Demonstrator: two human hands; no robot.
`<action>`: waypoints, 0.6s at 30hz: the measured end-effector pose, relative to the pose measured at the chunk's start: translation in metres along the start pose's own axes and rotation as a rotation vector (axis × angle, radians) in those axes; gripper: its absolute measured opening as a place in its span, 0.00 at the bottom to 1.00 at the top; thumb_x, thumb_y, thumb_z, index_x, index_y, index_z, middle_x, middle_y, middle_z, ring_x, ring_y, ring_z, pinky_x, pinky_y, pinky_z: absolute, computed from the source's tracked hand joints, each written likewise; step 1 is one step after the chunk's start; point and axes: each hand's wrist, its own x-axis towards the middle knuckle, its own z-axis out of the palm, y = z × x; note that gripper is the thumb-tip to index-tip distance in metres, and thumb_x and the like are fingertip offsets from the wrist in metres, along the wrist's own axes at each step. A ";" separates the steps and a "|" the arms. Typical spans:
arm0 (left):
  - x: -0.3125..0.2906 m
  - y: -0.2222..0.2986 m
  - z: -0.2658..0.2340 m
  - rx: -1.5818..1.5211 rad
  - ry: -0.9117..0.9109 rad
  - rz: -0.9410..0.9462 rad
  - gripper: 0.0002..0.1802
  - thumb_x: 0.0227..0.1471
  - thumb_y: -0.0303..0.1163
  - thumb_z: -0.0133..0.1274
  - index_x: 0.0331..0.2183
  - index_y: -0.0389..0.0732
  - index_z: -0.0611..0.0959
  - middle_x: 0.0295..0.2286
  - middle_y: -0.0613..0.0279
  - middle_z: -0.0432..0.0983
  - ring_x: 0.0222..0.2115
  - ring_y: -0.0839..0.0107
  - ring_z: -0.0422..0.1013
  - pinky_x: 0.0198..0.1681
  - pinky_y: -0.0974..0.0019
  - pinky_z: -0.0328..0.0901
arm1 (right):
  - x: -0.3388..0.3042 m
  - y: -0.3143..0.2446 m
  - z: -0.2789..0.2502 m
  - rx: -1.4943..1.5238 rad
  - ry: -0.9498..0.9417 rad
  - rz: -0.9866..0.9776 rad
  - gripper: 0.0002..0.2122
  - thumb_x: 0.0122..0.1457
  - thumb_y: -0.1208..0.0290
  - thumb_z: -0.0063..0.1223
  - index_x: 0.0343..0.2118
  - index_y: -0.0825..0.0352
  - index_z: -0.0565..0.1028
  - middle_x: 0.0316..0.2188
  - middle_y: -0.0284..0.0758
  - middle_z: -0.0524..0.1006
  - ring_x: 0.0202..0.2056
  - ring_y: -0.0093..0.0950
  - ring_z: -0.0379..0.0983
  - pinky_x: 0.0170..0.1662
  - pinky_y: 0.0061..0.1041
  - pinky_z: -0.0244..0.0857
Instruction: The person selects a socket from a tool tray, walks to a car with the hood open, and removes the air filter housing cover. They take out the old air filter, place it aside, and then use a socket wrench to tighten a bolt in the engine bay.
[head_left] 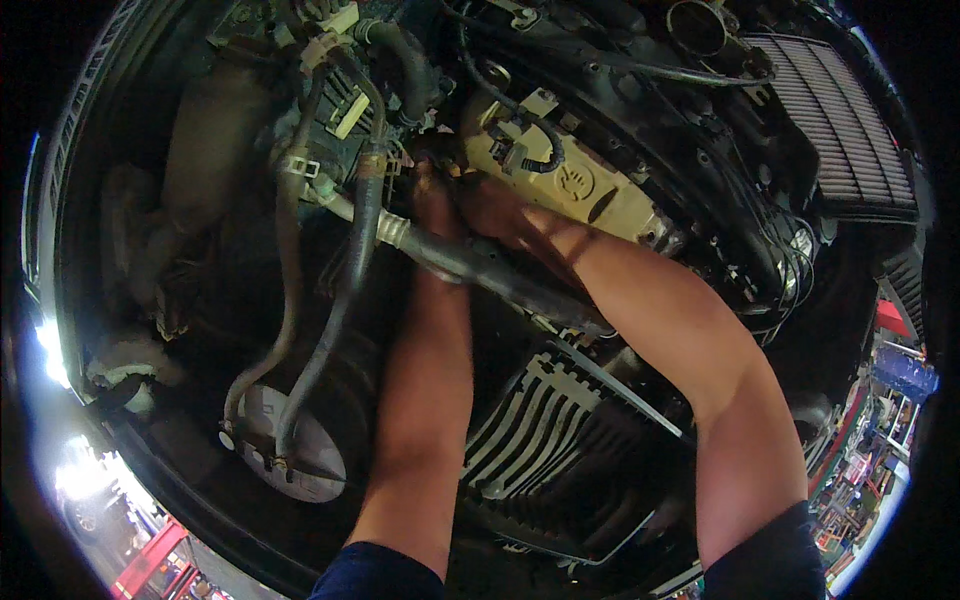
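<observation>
Both my arms reach deep into an engine bay. My left hand [432, 188] is up beside the hose junction, its curled fingers partly in shadow. Close against it, my right hand [492, 207] is also curled, at the left end of a beige engine cover [625, 205]. Both hands look closed around something in the dark gap; what it is I cannot make out. A thick black hose [480, 270] with a metal clamp [393, 231] crosses over my left forearm and runs under my right one. An electrical connector [515, 158] with a corrugated cable sits on the cover.
Two long hoses [340, 310] hang down at the left toward a pale round part [300, 450]. Between my forearms lies a ribbed part [540, 425]. A pleated air filter [840, 120] is at the upper right. Cluttered workshop shelving [870, 460] shows beyond the right edge.
</observation>
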 end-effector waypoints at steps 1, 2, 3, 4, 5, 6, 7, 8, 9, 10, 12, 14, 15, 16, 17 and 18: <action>0.002 -0.005 -0.004 -0.016 -0.041 0.049 0.30 0.74 0.50 0.33 0.53 0.35 0.79 0.46 0.54 0.78 0.45 0.60 0.74 0.52 0.59 0.68 | 0.000 -0.001 -0.002 0.094 0.043 0.048 0.19 0.73 0.62 0.39 0.54 0.66 0.78 0.46 0.48 0.81 0.45 0.41 0.78 0.52 0.39 0.71; 0.005 -0.010 -0.007 0.151 -0.016 0.123 0.29 0.74 0.50 0.35 0.52 0.35 0.79 0.45 0.53 0.79 0.45 0.60 0.74 0.51 0.59 0.68 | -0.001 -0.004 -0.001 0.179 0.059 0.073 0.19 0.74 0.61 0.37 0.55 0.66 0.77 0.46 0.47 0.81 0.44 0.40 0.78 0.51 0.39 0.71; 0.007 -0.013 -0.012 0.308 -0.004 0.235 0.29 0.73 0.50 0.37 0.52 0.35 0.80 0.45 0.53 0.79 0.44 0.60 0.74 0.50 0.58 0.68 | -0.001 -0.003 -0.006 0.153 0.020 0.141 0.19 0.74 0.60 0.37 0.55 0.65 0.77 0.47 0.47 0.81 0.45 0.41 0.78 0.51 0.40 0.71; 0.010 -0.015 -0.018 0.422 0.002 0.332 0.27 0.72 0.50 0.39 0.52 0.35 0.79 0.45 0.52 0.78 0.44 0.58 0.74 0.50 0.57 0.69 | -0.002 -0.003 -0.009 0.121 -0.057 0.202 0.20 0.74 0.59 0.37 0.55 0.64 0.77 0.48 0.48 0.81 0.46 0.42 0.78 0.51 0.41 0.71; 0.011 -0.015 -0.021 0.536 0.020 0.431 0.26 0.71 0.49 0.42 0.51 0.35 0.79 0.45 0.51 0.78 0.44 0.57 0.74 0.50 0.56 0.69 | -0.003 -0.003 -0.013 0.088 -0.133 0.265 0.20 0.74 0.58 0.36 0.56 0.63 0.76 0.49 0.48 0.80 0.46 0.44 0.78 0.50 0.42 0.71; 0.012 -0.012 -0.027 0.612 0.032 0.514 0.24 0.70 0.47 0.45 0.51 0.35 0.79 0.47 0.49 0.78 0.45 0.54 0.75 0.50 0.54 0.70 | -0.005 -0.004 -0.016 0.130 -0.026 0.109 0.20 0.72 0.56 0.40 0.56 0.63 0.76 0.47 0.50 0.81 0.46 0.46 0.78 0.51 0.43 0.71; 0.011 -0.011 -0.026 0.640 0.000 0.590 0.23 0.68 0.45 0.47 0.51 0.35 0.78 0.48 0.47 0.77 0.45 0.52 0.75 0.50 0.53 0.70 | -0.008 -0.006 -0.019 0.171 0.080 -0.048 0.20 0.70 0.55 0.43 0.55 0.63 0.76 0.45 0.52 0.81 0.46 0.49 0.78 0.51 0.43 0.72; 0.011 -0.006 -0.025 0.667 -0.032 0.668 0.22 0.67 0.42 0.50 0.51 0.34 0.78 0.49 0.45 0.77 0.46 0.49 0.75 0.50 0.52 0.71 | -0.011 -0.010 -0.022 0.132 0.118 -0.087 0.21 0.69 0.54 0.45 0.55 0.63 0.76 0.44 0.54 0.81 0.46 0.50 0.79 0.52 0.44 0.72; 0.006 -0.003 -0.020 0.649 -0.111 0.737 0.21 0.65 0.40 0.52 0.51 0.33 0.77 0.49 0.42 0.76 0.46 0.47 0.75 0.49 0.50 0.71 | -0.014 -0.016 -0.026 0.091 0.158 -0.125 0.21 0.68 0.53 0.46 0.55 0.63 0.75 0.43 0.55 0.81 0.47 0.52 0.79 0.52 0.45 0.72; 0.002 0.000 -0.013 0.589 -0.132 0.733 0.20 0.65 0.39 0.53 0.51 0.33 0.77 0.49 0.43 0.76 0.46 0.47 0.74 0.49 0.51 0.71 | -0.019 -0.023 -0.029 -0.028 0.131 -0.038 0.21 0.68 0.53 0.46 0.55 0.63 0.75 0.43 0.55 0.81 0.48 0.52 0.78 0.54 0.46 0.71; -0.005 0.004 0.001 0.427 -0.120 0.653 0.21 0.65 0.39 0.54 0.52 0.35 0.77 0.49 0.45 0.76 0.46 0.50 0.74 0.49 0.53 0.70 | -0.027 -0.041 -0.040 -0.216 0.047 0.145 0.21 0.69 0.54 0.42 0.57 0.62 0.73 0.45 0.54 0.80 0.50 0.53 0.77 0.53 0.48 0.70; -0.005 0.001 0.009 0.225 -0.057 0.499 0.22 0.66 0.41 0.53 0.54 0.37 0.77 0.48 0.49 0.76 0.46 0.55 0.73 0.50 0.57 0.69 | -0.033 -0.051 -0.058 -0.335 -0.026 0.266 0.21 0.72 0.57 0.35 0.60 0.61 0.70 0.48 0.52 0.79 0.51 0.53 0.75 0.50 0.50 0.71; -0.002 -0.002 0.010 0.124 -0.024 0.421 0.22 0.67 0.42 0.53 0.55 0.38 0.77 0.48 0.52 0.76 0.46 0.58 0.73 0.50 0.60 0.68 | -0.035 -0.052 -0.065 -0.360 -0.090 0.293 0.21 0.72 0.57 0.34 0.60 0.61 0.69 0.49 0.52 0.79 0.51 0.53 0.75 0.50 0.49 0.71; 0.000 -0.008 0.009 0.026 0.009 0.339 0.23 0.67 0.43 0.52 0.56 0.39 0.77 0.47 0.54 0.76 0.46 0.61 0.72 0.50 0.62 0.68 | -0.035 -0.050 -0.070 -0.364 -0.120 0.245 0.21 0.72 0.58 0.34 0.60 0.61 0.69 0.49 0.52 0.79 0.51 0.53 0.75 0.50 0.49 0.71; 0.005 -0.012 0.001 0.411 -0.047 0.401 0.22 0.65 0.39 0.55 0.55 0.37 0.77 0.48 0.50 0.76 0.46 0.55 0.73 0.49 0.58 0.69 | -0.035 -0.045 -0.072 -0.343 -0.116 0.125 0.20 0.72 0.58 0.33 0.60 0.61 0.69 0.49 0.52 0.79 0.51 0.54 0.75 0.51 0.49 0.71; 0.013 -0.013 -0.013 0.798 -0.106 0.453 0.21 0.62 0.34 0.57 0.54 0.35 0.77 0.48 0.46 0.77 0.45 0.50 0.74 0.48 0.54 0.70 | -0.034 -0.040 -0.071 -0.348 -0.151 0.180 0.20 0.72 0.58 0.33 0.59 0.62 0.70 0.48 0.52 0.79 0.49 0.54 0.76 0.50 0.48 0.71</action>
